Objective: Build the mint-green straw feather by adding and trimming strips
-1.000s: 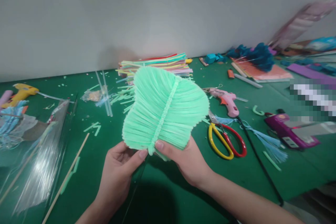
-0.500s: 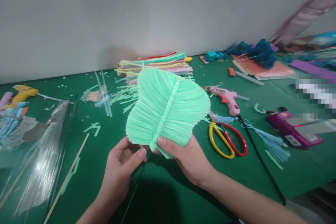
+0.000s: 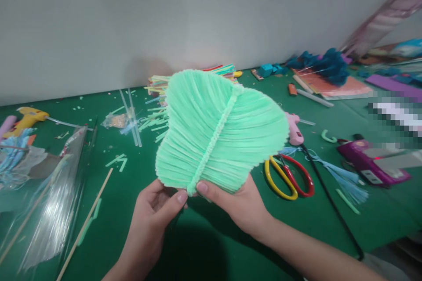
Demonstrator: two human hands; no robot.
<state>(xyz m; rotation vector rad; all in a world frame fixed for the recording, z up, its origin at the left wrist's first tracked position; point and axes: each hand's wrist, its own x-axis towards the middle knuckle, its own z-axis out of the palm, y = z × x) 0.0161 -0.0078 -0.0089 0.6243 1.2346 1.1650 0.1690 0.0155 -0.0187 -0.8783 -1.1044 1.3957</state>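
A mint-green fuzzy leaf made of pipe cleaners [image 3: 220,131], with a raised midrib running up to the right, is held over the table in front of me. My right hand [image 3: 244,208] grips its lower edge, thumb on top near the base of the midrib and the other fingers hidden behind. At the lower left edge, my left hand [image 3: 154,215] pinches the base with its thumb close to the midrib's end; its fingertips are partly behind the leaf.
Scissors with yellow and red handles [image 3: 290,180] lie right of the leaf, near a pink glue gun [image 3: 295,129] and a purple device [image 3: 372,162]. Behind are bundled coloured pipe cleaners [image 3: 158,85]. A yellow glue gun [image 3: 29,118], clear plastic sleeves [image 3: 56,210] and a wooden stick [image 3: 87,219] lie left.
The leaf has tilted up toward me and appears larger, now covering more of the pipe cleaner bundle and the pink glue gun. My left thumb has moved slightly closer to the midrib's base.
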